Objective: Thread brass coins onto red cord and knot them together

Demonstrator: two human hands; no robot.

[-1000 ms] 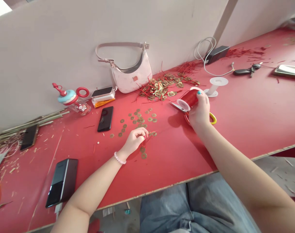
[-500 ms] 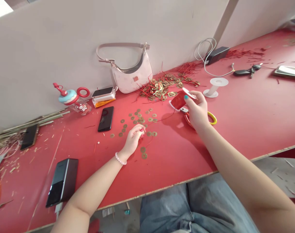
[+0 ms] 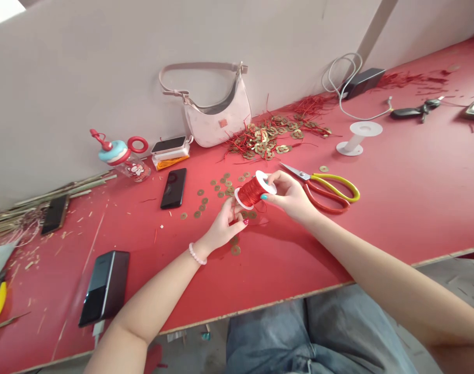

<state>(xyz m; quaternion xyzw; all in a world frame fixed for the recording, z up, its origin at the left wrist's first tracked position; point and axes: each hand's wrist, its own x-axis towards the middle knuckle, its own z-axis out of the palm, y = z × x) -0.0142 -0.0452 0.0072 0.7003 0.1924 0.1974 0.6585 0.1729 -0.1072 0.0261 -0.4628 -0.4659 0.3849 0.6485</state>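
Observation:
My right hand (image 3: 289, 195) grips a white spool wound with red cord (image 3: 251, 192) by its end flange, tilted above the table. My left hand (image 3: 225, 226) is just below and left of the spool, fingers bent around a strand of the cord, thumb pointing right; its fingertips are partly hidden. Loose brass coins with center holes (image 3: 202, 208) lie on the table around and beneath both hands. Beyond them is a heap of coins tied with red cord (image 3: 268, 140). Scissors with one yellow and one red handle (image 3: 318, 186) lie right of my right hand, blades parted.
An empty white spool (image 3: 357, 139) stands at right. A pink handbag (image 3: 219, 119) leans on the wall, with a cup (image 3: 122, 158) and a phone (image 3: 173, 188) to its left. A dark power bank (image 3: 104, 288) sits near the table's front edge (image 3: 283, 300).
My right hand has brought the cord spool left and down to my left hand, uncovering the scissors. The strand stretched between the hands has gone slack. The view has shifted slightly.

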